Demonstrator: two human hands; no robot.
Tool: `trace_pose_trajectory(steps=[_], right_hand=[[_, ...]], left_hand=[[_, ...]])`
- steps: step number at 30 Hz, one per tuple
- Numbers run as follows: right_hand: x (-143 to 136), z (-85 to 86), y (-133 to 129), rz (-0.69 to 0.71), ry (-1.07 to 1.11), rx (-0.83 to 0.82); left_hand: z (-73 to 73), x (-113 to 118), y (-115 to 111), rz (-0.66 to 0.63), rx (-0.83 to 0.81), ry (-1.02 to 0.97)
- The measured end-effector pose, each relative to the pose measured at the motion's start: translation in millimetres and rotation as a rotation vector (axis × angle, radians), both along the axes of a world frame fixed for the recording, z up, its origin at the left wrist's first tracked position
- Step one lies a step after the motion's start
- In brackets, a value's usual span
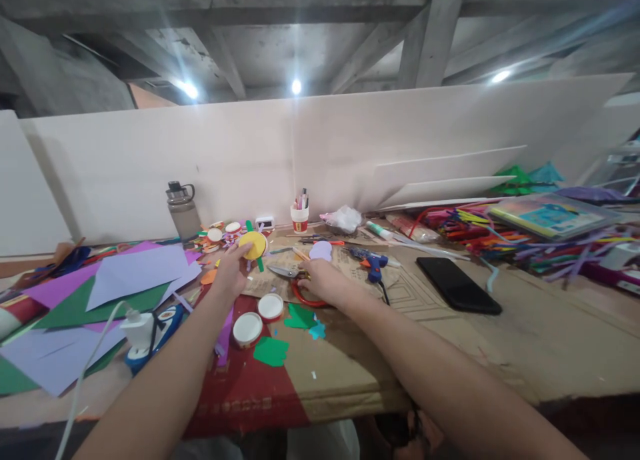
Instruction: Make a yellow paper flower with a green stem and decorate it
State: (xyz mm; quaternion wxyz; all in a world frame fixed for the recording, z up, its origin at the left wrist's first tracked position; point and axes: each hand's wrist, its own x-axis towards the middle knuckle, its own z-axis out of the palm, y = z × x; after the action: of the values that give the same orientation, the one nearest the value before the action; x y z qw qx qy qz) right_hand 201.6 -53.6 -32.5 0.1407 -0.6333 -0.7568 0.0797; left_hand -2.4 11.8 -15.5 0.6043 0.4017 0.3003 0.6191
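One yellow disc (pixel 253 245) in left hand (pixel 234 272) well clears cardboard's near edge (pixel 345 412).

Pale print (pixel 240 405) on red cardboard (pixel 220 380), dark print (pixel 361 271) on brown cardboard (pixel 540 333), both illegible

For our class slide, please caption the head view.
Left hand holds a yellow disc; right hand is at the scissors.

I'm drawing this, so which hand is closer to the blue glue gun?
The right hand. It is at the scissors, left of the blue glue gun; the left hand, holding the yellow disc, is farther left.
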Motion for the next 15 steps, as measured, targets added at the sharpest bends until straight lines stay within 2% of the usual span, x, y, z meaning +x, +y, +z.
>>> trace_pose_trajectory(steps=[5, 7, 12, 15], right_hand=[[2, 2.8, -1, 0.007, 0.074, -0.014], [4, 2.5, 1, 0.011, 0.149, 0.012], [21, 4.2, 13, -0.104, 0.207, 0.201], [34, 4.2, 22, -0.198, 0.198, 0.255]], left_hand=[[-3.2, -2, 9, 0.132, -0.123, -0.059], [-5.0, -2, 11, 0.145, -0.141, -0.039], [-8.8, 0, 7, 0.124, -0.158, 0.150], [-13.9, -1, 8, 0.107, -0.155, 0.286]])
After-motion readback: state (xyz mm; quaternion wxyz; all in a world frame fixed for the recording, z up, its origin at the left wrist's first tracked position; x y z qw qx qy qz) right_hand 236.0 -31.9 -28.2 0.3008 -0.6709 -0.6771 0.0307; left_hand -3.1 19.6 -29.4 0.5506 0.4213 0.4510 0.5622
